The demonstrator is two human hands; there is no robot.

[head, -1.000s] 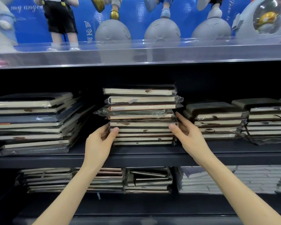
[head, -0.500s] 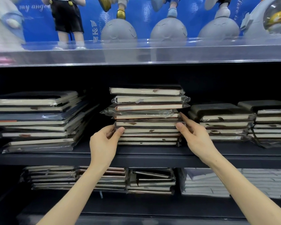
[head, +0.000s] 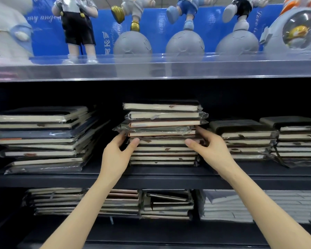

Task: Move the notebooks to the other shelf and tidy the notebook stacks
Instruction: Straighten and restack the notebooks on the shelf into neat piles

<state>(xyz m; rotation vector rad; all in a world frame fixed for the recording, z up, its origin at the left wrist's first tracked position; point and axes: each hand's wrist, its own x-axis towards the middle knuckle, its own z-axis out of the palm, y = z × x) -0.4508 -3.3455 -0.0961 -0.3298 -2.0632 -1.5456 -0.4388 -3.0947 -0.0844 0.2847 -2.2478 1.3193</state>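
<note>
A tall stack of wrapped notebooks point(head: 162, 123) stands in the middle of the dark middle shelf point(head: 158, 177). My left hand point(head: 116, 154) grips its left side about halfway up, thumb across the page edges and fingers tucked between two books. On the right side my right hand point(head: 211, 148) grips at the same height, with its thumb on the front and its fingers behind the plastic wrap. Both hands hold the upper several notebooks; the lower part of the stack rests on the shelf.
A slanting notebook pile point(head: 43, 139) lies to the left, two shorter stacks point(head: 244, 139) point(head: 297, 139) to the right. The lower shelf holds more notebook stacks point(head: 115, 202) and white books point(head: 241, 205). Figurines on grey balls point(head: 185, 42) stand on the clear top shelf.
Both hands have moved up the sides of the middle stack, from near its base to its middle, and their thumbs now wrap onto the front edges.
</note>
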